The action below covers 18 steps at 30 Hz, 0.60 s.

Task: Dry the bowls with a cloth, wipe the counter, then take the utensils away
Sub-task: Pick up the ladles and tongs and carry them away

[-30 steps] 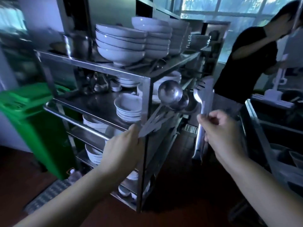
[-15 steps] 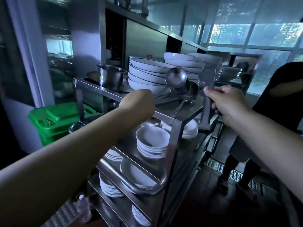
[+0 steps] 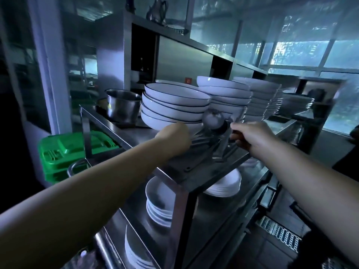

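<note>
On the top shelf of the tall stainless-steel rack (image 3: 196, 177), I see both my hands at work from the head camera. My left hand (image 3: 173, 141) curls tight round the handles of the shiny steel ladles (image 3: 213, 119), whose bowls sit just in front of the nearest stack of white dark-rimmed bowls (image 3: 174, 107) on that rack. My right hand (image 3: 250, 135) grips a flat metal utensil (image 3: 223, 146) beside the ladles; blur hides its shape. A round steel pot (image 3: 123, 104) stands left of the bowl stack on the rack top. More white plates (image 3: 158, 202) fill the rack's lower shelves. A green plastic bin (image 3: 73, 150) stands left of the rack.
</note>
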Each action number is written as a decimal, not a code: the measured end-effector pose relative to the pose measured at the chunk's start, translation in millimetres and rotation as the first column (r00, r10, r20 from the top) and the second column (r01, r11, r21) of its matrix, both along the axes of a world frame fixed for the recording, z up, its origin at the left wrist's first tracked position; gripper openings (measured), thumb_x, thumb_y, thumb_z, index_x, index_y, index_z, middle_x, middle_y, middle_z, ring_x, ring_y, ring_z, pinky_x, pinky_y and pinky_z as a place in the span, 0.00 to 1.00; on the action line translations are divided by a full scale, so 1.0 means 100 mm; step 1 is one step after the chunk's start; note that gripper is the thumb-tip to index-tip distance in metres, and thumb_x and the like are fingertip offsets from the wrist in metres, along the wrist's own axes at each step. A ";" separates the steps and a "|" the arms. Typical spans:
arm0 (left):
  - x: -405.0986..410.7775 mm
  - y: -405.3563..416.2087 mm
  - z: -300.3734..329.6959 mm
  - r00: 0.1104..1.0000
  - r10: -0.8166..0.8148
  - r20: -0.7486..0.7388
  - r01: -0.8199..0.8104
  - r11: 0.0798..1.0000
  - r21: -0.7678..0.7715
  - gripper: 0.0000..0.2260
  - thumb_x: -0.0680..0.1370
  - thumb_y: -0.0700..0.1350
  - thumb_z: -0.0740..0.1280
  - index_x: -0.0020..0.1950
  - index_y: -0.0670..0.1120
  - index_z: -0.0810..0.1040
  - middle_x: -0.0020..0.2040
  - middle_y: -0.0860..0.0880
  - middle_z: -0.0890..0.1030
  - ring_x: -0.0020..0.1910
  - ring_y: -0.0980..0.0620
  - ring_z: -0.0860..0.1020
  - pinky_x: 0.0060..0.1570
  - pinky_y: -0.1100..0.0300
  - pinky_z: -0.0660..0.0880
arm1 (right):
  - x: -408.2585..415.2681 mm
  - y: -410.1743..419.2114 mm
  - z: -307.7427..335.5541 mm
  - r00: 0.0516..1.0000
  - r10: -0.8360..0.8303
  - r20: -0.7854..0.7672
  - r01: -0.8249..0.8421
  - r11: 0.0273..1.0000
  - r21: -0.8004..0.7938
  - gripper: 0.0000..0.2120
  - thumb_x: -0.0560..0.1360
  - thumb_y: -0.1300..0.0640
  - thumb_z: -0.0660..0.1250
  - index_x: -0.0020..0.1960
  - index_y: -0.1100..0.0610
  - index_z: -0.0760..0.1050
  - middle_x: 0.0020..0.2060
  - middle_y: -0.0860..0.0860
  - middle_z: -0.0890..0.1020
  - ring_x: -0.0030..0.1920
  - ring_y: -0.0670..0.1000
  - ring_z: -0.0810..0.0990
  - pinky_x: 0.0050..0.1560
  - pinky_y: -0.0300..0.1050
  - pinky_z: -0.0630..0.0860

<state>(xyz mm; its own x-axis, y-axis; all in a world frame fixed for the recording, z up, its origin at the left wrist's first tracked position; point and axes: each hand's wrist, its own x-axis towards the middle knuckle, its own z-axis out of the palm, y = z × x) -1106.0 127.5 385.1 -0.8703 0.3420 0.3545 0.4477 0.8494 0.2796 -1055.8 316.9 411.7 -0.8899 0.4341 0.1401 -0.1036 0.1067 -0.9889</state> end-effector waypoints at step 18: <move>-0.17 0.10 -0.02 0.997 -0.073 0.025 0.075 0.995 -0.065 0.12 0.74 0.51 0.66 0.37 0.45 0.81 0.35 0.49 0.78 0.37 0.47 0.76 0.30 0.60 0.67 | -0.46 0.11 -0.22 0.983 0.031 0.183 -0.124 0.844 0.522 0.13 0.74 0.56 0.69 0.34 0.62 0.79 0.23 0.55 0.80 0.16 0.47 0.70 0.17 0.31 0.61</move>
